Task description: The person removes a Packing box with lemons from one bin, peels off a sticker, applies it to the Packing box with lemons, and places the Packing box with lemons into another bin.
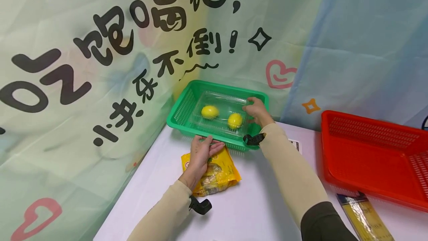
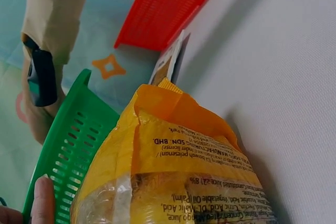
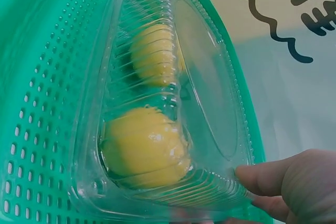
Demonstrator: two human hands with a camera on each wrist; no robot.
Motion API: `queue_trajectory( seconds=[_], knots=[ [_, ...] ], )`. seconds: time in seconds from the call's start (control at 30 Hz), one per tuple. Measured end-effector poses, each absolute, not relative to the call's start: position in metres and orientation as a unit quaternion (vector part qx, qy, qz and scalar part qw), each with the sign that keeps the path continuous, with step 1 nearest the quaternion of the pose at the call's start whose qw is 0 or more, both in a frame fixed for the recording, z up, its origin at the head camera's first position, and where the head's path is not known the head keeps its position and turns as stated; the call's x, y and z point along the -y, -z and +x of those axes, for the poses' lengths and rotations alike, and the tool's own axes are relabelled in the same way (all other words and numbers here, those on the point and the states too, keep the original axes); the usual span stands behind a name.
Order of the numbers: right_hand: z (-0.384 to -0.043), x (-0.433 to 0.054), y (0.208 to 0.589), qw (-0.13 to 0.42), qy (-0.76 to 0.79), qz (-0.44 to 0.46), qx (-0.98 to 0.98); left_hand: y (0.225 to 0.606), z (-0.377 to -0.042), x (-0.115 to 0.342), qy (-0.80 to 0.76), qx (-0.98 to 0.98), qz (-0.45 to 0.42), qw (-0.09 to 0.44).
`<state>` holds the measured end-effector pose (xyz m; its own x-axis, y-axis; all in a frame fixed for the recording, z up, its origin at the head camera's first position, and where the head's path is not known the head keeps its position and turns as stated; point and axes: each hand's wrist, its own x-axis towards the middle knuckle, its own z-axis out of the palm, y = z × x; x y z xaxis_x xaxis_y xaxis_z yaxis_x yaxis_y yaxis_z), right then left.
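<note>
A clear plastic clamshell box (image 1: 222, 103) with two yellow lemons (image 1: 210, 112) in it lies inside the green basket (image 1: 174, 116). My right hand (image 1: 258, 111) pinches the right end of this box, and the right wrist view shows the thumb (image 3: 268, 177) on its edge, other fingers partly hidden. At the basket's front rim my left hand (image 1: 201, 155) grips the edge, with one finger (image 2: 43, 200) against the outer wall in the left wrist view. Just under that hand lies a yellow printed food packet (image 1: 217, 174), partly covered by it.
To the right stands a red basket (image 1: 367, 151). A yellow flat package (image 1: 366, 215) lies in front of it, and a white label or card (image 1: 295, 145) is partly hidden by the right arm. Printed fabric (image 1: 133, 66) hangs behind and left of the white table (image 1: 260, 203).
</note>
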<state>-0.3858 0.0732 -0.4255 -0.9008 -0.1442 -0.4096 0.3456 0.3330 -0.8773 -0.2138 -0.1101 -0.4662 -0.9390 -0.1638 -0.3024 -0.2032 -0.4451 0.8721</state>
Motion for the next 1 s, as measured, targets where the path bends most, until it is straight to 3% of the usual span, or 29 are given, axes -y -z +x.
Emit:
queue_trajectory(
  seconds=[0.6, 1.0],
  knots=[
    [-0.3810, -0.0695, 0.4250, 0.160, 0.582, 0.090, -0.792, 0.4680, -0.2152, 0.1087, -0.833, -0.527, -0.170, 0.008],
    [-0.3796, -0.0688, 0.4200, 0.159, 0.593, 0.080, -0.785, 0.4683, -0.2156, 0.1091, -0.832, -0.526, -0.175, 0.008]
  ],
)
